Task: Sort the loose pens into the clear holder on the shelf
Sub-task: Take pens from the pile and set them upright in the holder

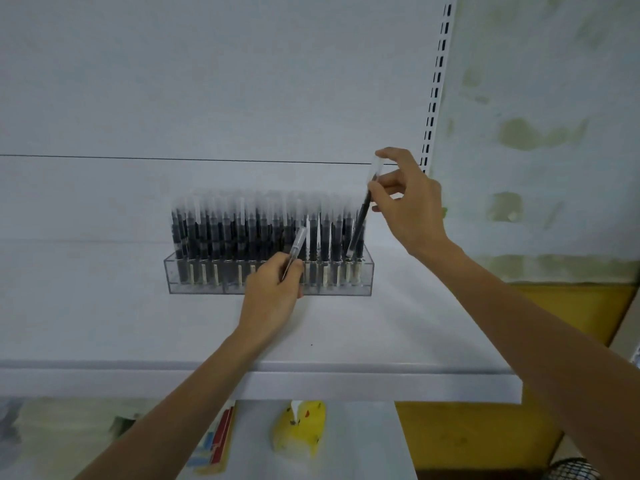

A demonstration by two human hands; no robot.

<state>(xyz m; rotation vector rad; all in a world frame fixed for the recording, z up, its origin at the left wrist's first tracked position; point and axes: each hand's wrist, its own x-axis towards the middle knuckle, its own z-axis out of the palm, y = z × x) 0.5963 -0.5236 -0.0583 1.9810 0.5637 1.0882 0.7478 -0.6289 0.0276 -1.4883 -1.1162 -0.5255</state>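
Two hands gripping pens: right hand (pixel 408 202) seating black pen (pixel 360 216) into clear holder (pixel 270 285) far-right slot; left hand (pixel 273 289) holding spare pen (pixel 296 247), needing free slot.

The left hand (pixel 273 289) and right hand (pixel 412 209) are bare, like both slim forearms (pixel 194 393).

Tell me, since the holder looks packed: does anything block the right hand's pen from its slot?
Nothing visible does. The pen in the right hand has its tip at the right end of the clear holder, beside the standing pens. The left hand, gripping another pen, is farther left, apart.
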